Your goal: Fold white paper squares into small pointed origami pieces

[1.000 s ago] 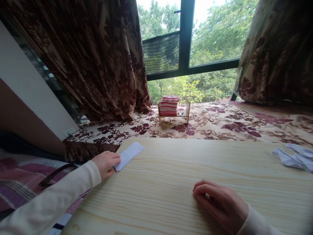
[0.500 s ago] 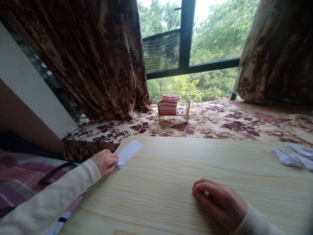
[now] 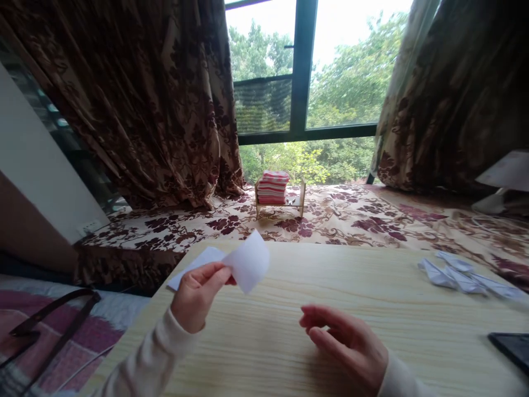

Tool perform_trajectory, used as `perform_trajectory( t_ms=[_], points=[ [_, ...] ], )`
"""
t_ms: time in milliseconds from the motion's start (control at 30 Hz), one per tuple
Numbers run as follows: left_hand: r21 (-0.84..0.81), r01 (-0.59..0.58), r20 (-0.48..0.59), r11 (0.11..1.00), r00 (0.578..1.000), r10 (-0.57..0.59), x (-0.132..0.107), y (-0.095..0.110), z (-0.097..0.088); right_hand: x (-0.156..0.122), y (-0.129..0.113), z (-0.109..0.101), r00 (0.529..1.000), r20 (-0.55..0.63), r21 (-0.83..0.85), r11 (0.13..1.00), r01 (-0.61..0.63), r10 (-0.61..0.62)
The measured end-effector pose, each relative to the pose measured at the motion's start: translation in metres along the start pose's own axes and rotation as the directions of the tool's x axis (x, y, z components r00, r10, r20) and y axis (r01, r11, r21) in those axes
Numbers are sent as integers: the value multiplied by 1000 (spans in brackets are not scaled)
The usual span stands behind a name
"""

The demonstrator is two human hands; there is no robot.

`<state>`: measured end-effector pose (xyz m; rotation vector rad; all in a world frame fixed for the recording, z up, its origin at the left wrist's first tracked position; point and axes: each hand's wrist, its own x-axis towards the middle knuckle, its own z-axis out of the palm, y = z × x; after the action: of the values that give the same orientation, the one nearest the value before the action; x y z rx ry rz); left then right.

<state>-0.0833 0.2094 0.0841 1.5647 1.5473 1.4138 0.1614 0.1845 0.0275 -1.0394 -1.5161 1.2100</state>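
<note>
My left hand (image 3: 201, 292) pinches a white slip of paper (image 3: 249, 261) by its near end, thumb on top. The slip is raised over the wooden table (image 3: 256, 342) and curls a little at its far end. Behind my left hand, more white paper (image 3: 198, 263) lies near the table's left edge, partly covered by the hand and slip. My right hand (image 3: 345, 343) hovers at or rests on the table, fingers loosely curved and thumb apart from them, holding nothing. Several folded white paper pieces (image 3: 463, 274) lie to its right, near the far right part of the table.
A small wooden stand (image 3: 303, 197) on the flowered sill cover holds a stack of pink striped cloths (image 3: 273, 187). At the right edge lies a dark flat object (image 3: 512, 347). A white lamp (image 3: 506, 171) stands at the right; a dark strap (image 3: 61, 320) lies on the left bedding.
My left hand has lifted a paper slip from the table's left edge and brought it right. My right hand's thumb and fingers have parted slightly. The view has shifted to the right.
</note>
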Motion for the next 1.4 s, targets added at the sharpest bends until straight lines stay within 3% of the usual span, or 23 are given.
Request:
perform_trajectory(
  t_ms=[67,133,200,300,367,400,467,533,700,767,933,1233,1300,1400],
  points=[
    [-329,245,228,912,958,-175,-12,2,33,2,-8,-2,990,-23,279,952,-128,140],
    [-411,377,346,830,907,-240,-23,2,57,7,-11,-6,970,-37,444,873,-200,241],
    [-357,442,455,823,852,-260,-29,2,70,12,-10,-13,958,-71,508,837,-205,278],
    [-227,461,659,858,721,-214,-30,6,74,16,-3,-21,970,-121,435,889,-140,213],
    [-226,501,736,835,649,-191,-26,11,75,15,0,-22,983,-90,350,929,-121,162],
    [-235,520,738,821,645,-197,-24,12,76,15,1,-21,987,-56,318,940,-123,148],
    [-216,511,696,832,678,-237,-21,13,81,13,1,-18,989,14,287,947,-145,147],
    [-201,536,690,820,672,-269,-21,10,87,11,0,-14,986,50,299,940,-165,157],
    [-221,678,754,701,575,-317,-27,1,94,10,1,-10,987,99,371,916,-154,126],
    [-191,693,768,695,547,-334,-29,1,94,10,3,-10,985,123,359,920,-158,121],
    [-143,652,742,744,568,-355,-31,5,91,10,5,-7,979,150,364,913,-186,139],
    [-162,791,787,591,465,-406,-30,-2,89,5,3,-8,977,65,234,949,-212,203],
    [-174,811,791,559,453,-411,-30,-5,89,3,5,-8,983,55,230,956,-181,173],
    [-210,835,798,509,447,-404,-32,-4,91,2,7,-9,999,52,107,994,6,-12]
  ],
)
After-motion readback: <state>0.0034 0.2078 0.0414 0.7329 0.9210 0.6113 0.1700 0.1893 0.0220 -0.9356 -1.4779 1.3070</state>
